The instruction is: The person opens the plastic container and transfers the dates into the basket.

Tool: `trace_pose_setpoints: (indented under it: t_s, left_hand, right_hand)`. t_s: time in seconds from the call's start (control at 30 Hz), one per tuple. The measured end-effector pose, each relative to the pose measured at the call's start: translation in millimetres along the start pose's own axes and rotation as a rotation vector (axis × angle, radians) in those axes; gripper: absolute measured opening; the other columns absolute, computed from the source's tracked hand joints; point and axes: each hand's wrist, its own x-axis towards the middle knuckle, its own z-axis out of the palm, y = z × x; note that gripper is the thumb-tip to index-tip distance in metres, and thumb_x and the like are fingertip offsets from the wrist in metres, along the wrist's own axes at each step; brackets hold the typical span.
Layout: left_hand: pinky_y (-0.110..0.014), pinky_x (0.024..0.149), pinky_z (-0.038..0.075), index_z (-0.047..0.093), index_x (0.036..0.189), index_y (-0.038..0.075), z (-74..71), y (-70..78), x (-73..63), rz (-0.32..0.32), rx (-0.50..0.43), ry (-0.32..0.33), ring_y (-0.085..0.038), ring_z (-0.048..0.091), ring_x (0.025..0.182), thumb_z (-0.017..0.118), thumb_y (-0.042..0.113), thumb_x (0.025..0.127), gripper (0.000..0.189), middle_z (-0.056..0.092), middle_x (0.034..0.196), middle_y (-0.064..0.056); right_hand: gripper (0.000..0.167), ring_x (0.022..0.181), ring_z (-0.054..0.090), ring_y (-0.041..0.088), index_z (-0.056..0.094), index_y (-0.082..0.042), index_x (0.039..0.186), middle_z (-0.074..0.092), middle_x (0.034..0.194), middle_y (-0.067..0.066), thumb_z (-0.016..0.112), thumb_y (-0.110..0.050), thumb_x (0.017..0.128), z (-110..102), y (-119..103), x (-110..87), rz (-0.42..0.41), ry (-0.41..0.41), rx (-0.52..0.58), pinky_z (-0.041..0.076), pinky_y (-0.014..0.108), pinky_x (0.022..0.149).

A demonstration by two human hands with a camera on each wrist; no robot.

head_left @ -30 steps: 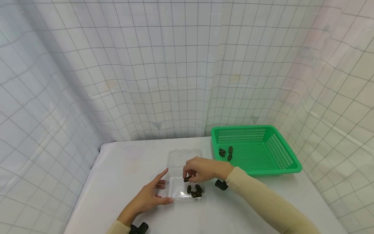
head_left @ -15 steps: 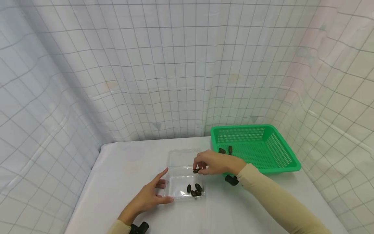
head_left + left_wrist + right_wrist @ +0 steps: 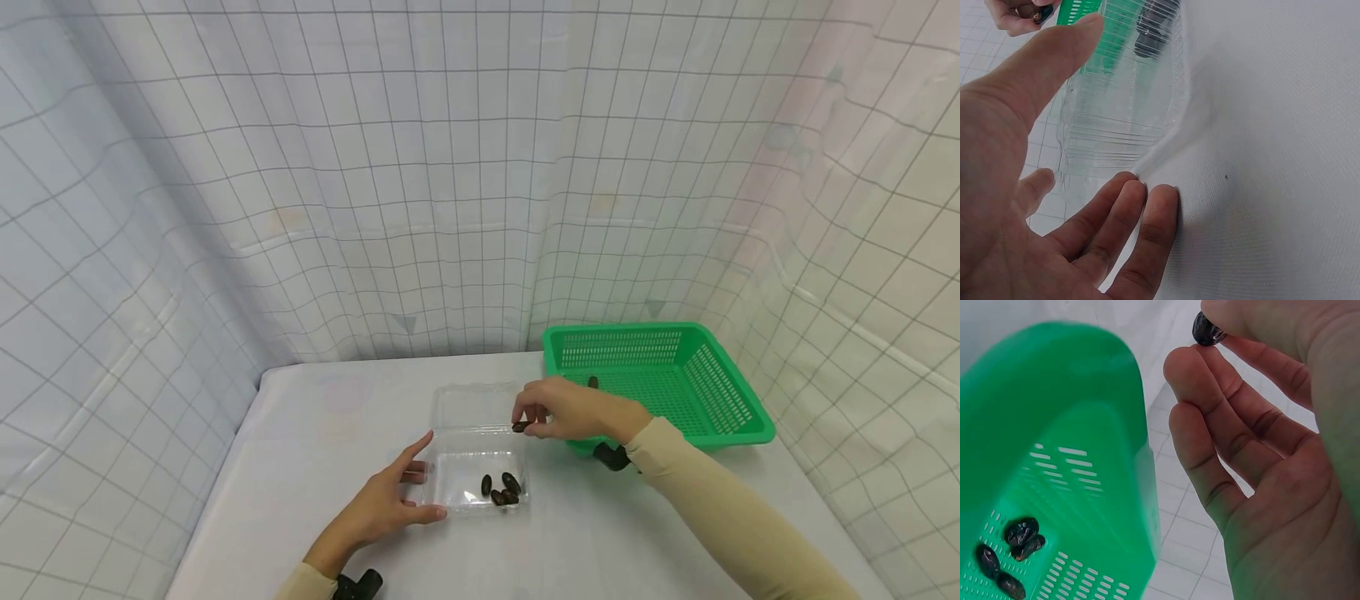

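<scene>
My right hand (image 3: 573, 408) pinches a dark, glossy date (image 3: 520, 427) between thumb and fingertips, just beyond the clear plastic clamshell box's (image 3: 450, 475) back right side. In the right wrist view the held date (image 3: 1205, 330) shows only partly behind the thumb. Several more dates (image 3: 511, 482) lie in the front right corner of the box, whose lid (image 3: 468, 404) is folded back flat. My left hand (image 3: 378, 506) rests at the box's left side with fingers spread, thumb by the front corner. The left wrist view shows the box wall (image 3: 1116, 106) close to those fingers.
A green slotted basket (image 3: 727, 392) stands at the back right of the white-covered table, its near left rim partly behind my right hand. Several dates (image 3: 1020, 531) lie on its floor. White gridded sheeting (image 3: 450, 208) hangs behind and at both sides.
My right hand has moved right and slightly back, from over the box toward the basket, with the date still pinched. The left hand and the dates in the box have stayed put.
</scene>
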Motion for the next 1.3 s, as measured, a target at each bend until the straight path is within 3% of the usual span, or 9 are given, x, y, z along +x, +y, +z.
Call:
trace_pose_setpoints:
  t_s: [0.23,0.47,0.6,0.9,1.13,1.3]
  left_hand:
    - [-0.026,0.092,0.065,0.035,0.185,0.024,-0.1,1.1,-0.8,-0.004,0.0,-0.002,-0.039,0.068,0.145,0.107,0.029,0.086,0.122,0.069,0.16,-0.021]
    - [-0.025,0.092,0.065,0.035,0.185,0.025,0.5,0.3,-0.5,-0.004,0.002,0.001,-0.037,0.069,0.144,0.107,0.029,0.086,0.123,0.069,0.159,-0.021]
    - [-0.025,0.093,0.064,0.034,0.185,0.025,0.9,-0.5,-0.2,0.0,-0.003,0.0,-0.037,0.068,0.145,0.107,0.03,0.086,0.123,0.069,0.16,-0.021]
    - [-0.026,0.093,0.065,0.035,0.185,0.024,1.0,0.8,-1.0,0.006,0.007,0.002,-0.036,0.068,0.144,0.106,0.031,0.087,0.122,0.07,0.159,-0.019]
    - [-0.026,0.093,0.065,0.035,0.185,0.024,0.9,0.7,-1.0,0.002,0.013,0.005,-0.036,0.068,0.144,0.107,0.031,0.086,0.122,0.07,0.158,-0.018]
    - [-0.026,0.092,0.065,0.035,0.185,0.024,0.8,-0.1,-0.8,0.007,0.012,0.005,-0.036,0.069,0.143,0.106,0.03,0.086,0.122,0.07,0.158,-0.019]
  right_hand:
    - [0.016,0.095,0.068,0.0,0.083,-0.017,0.123,0.077,0.106,-0.008,0.083,-0.011,0.108,-6.5,5.7,-5.2,0.019,0.03,-0.001,0.068,0.04,0.094]
    - [0.015,0.094,0.069,0.0,0.084,-0.016,0.122,0.077,0.104,-0.008,0.083,-0.011,0.108,-11.3,11.9,-10.5,0.04,0.043,0.006,0.066,0.029,0.091]
    - [0.015,0.092,0.069,0.0,0.084,-0.015,0.121,0.078,0.102,-0.008,0.083,-0.009,0.107,-13.4,14.5,-14.2,0.034,0.054,0.005,0.065,0.029,0.09]
    - [0.016,0.09,0.07,-0.001,0.085,-0.013,0.121,0.08,0.102,-0.007,0.082,-0.007,0.107,-17.0,22.5,-20.1,0.06,0.079,0.033,0.07,0.045,0.094]
    - [0.014,0.091,0.071,0.0,0.085,-0.013,0.119,0.082,0.102,-0.007,0.082,-0.008,0.107,-22.7,28.4,-25.3,0.048,0.11,0.004,0.067,0.033,0.091]
    - [0.015,0.092,0.071,-0.001,0.085,-0.014,0.121,0.081,0.104,-0.008,0.082,-0.009,0.108,-26.0,33.2,-29.7,0.071,0.113,0.003,0.068,0.036,0.094]
